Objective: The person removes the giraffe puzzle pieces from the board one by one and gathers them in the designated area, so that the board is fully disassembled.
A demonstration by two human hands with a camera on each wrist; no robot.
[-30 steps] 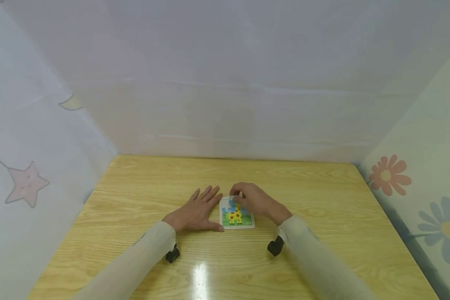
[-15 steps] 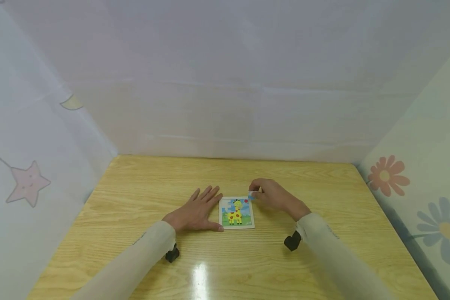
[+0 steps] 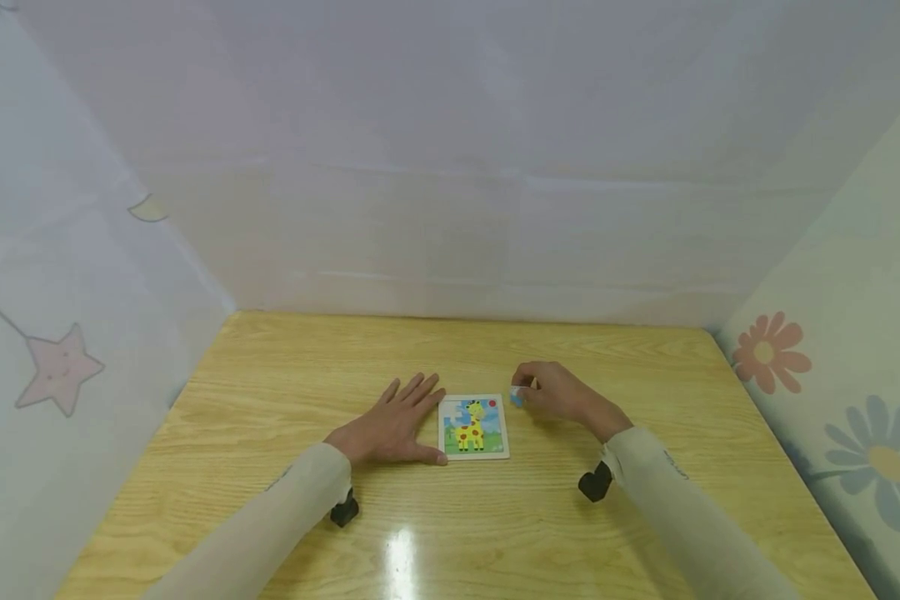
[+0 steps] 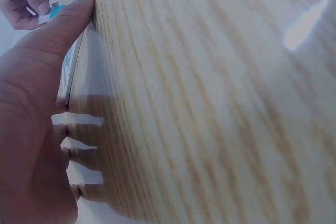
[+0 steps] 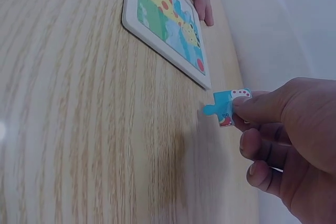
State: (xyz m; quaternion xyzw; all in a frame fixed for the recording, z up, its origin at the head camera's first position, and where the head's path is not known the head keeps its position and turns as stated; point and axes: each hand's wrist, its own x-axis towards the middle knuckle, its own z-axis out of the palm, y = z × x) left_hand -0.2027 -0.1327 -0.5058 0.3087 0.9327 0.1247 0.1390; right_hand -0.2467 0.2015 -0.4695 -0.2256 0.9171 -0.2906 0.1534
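A small square giraffe jigsaw puzzle [image 3: 487, 437] in a white frame lies flat on the table; its upper left corner shows a bare pale gap. My left hand [image 3: 392, 427] is spread on the table at the puzzle's left side, with thumb and index fingertip touching the frame. Just right of the frame, my right hand [image 3: 562, 395] pinches a blue puzzle piece [image 5: 223, 107] between thumb and fingers. One rounded knob of the piece sticks out, and a bit of red and a white dotted patch show on it. The thumb hides part of the piece.
The wooden table [image 3: 450, 517] extends around both hands. A pale curtain [image 3: 450, 233] hangs behind its far edge, and printed cloth with a star [image 3: 58, 368] and flowers [image 3: 767, 353] hangs at the sides.
My right hand has lifted the blue piece off the puzzle's upper left and carried it right, past the frame. The giraffe's head is now uncovered. My left hand has stayed put.
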